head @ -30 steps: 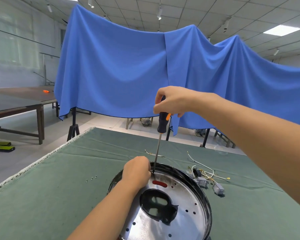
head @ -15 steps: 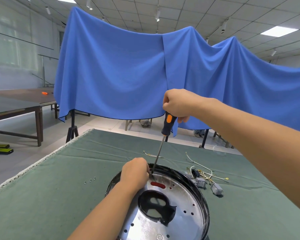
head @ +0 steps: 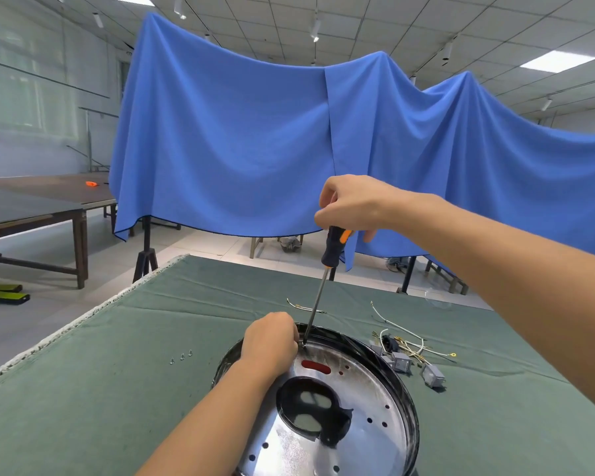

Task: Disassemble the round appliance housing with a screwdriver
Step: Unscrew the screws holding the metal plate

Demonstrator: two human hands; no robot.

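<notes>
Screwdriver handle now tilted rightward.

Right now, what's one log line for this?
step: unscrewing | right hand: holds screwdriver | left hand: on housing rim | tip: at rim

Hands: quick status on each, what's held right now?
Left hand: fingers curled at the screwdriver tip on the round housing; what it pinches cannot be told.
Right hand: grips the screwdriver handle from above.

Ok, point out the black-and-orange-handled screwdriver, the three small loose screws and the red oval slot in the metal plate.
black-and-orange-handled screwdriver point(head: 333, 249): head view, on the handle.
three small loose screws point(head: 182, 356): head view, middle screw.
red oval slot point(head: 315, 366): head view, slot's centre.
</notes>
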